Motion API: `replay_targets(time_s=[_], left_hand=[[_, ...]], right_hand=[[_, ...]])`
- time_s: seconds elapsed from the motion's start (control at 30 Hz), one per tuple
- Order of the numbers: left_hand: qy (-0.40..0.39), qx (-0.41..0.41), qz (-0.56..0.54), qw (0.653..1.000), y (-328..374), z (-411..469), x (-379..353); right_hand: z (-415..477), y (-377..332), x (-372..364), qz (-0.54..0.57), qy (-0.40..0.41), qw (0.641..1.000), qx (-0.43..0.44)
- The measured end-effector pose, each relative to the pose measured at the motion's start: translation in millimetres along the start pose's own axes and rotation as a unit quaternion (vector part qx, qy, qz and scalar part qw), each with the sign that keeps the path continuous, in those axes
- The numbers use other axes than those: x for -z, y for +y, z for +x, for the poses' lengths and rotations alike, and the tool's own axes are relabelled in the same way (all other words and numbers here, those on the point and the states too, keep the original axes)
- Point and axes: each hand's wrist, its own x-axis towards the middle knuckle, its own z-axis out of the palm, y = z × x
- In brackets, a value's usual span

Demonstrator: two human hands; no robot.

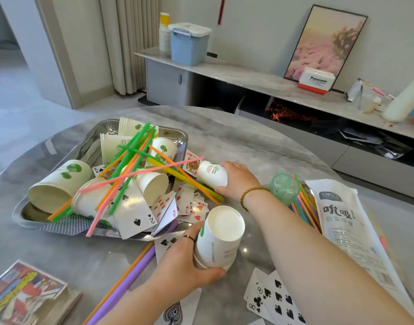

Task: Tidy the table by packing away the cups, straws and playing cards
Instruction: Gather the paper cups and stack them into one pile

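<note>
Cup-gathering is underway: the left hand (184,261) is gripping an upturned cup stack (218,238) near the table's front edge while the right hand (236,181) is grasping a lying cup (210,173) beside the tray (25,214), likely needing nesting onto the stack next.

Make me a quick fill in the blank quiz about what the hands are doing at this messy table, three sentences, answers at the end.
1. The left hand holds a stack of upside-down paper ____.
2. The right hand grips a single cup at the edge of the metal ____.
3. Colourful ____ lie criss-crossed over the cups in the tray.

Missing words: cups; tray; straws
</note>
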Motion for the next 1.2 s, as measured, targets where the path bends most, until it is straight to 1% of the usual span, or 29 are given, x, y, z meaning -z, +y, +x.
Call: replay_targets(time_s=[0.1, 0.2, 0.27, 0.33, 0.37, 0.4, 0.47, 0.5, 0.53, 0.57, 0.63, 0.7, 0.8, 0.9, 1.07, 1.2], left_hand=[[0.005, -0.002, -0.003, 1.0, 1, 0, 0], [0.007, 0.005, -0.001, 1.0, 6, -2, 0], [0.01, 0.009, 0.005, 1.0, 7, -3, 0], [0.01, 0.011, 0.017, 1.0, 8, -9, 0], [0.007, 0.014, 0.023, 1.0, 9, -12, 0], [0.004, 0.015, 0.028, 0.999, 10, -15, -1], [0.006, 0.02, 0.034, 0.999, 11, -20, -2], [0.01, 0.023, 0.038, 0.999, 10, -20, -2], [0.014, 0.023, 0.043, 0.999, 13, -23, -3], [0.017, 0.024, 0.044, 0.999, 14, -25, -4], [0.016, 0.026, 0.048, 0.998, 18, -30, -6], [0.016, 0.026, 0.056, 0.998, 23, -33, -5], [0.016, 0.018, 0.059, 0.998, 28, -38, 1], [0.009, 0.017, 0.048, 0.999, 26, -45, 6], [0.007, 0.013, 0.064, 0.998, 25, -52, 11], [-0.002, 0.015, 0.069, 0.998, 23, -55, 10]], right_hand=[[-4, 2, 3, -0.008, -0.011, 1.0, -0.026], [-17, 5, 14, 0.03, -0.057, 0.995, -0.081], [-30, 8, 25, 0.112, -0.077, 0.983, -0.126], [-50, 12, 36, 0.244, -0.083, 0.954, -0.153], [-62, 14, 40, 0.339, -0.084, 0.924, -0.155], [-73, 15, 41, 0.444, -0.079, 0.879, -0.152], [-97, 13, 42, 0.628, -0.045, 0.769, -0.112], [-106, 11, 38, 0.681, -0.021, 0.728, -0.079], [-119, 7, 36, 0.697, 0.006, 0.716, -0.046], [-129, 2, 31, 0.684, 0.031, 0.728, -0.018], [-147, -9, 23, 0.626, 0.069, 0.777, 0.008], [-158, -17, 13, 0.589, 0.084, 0.804, 0.03], [-165, -20, 7, 0.549, 0.08, 0.83, 0.062], [-169, -19, 8, 0.522, 0.074, 0.847, 0.074], [-177, -24, -5, 0.437, 0.052, 0.894, 0.089], [-178, -22, -22, 0.436, 0.055, 0.896, 0.072]])
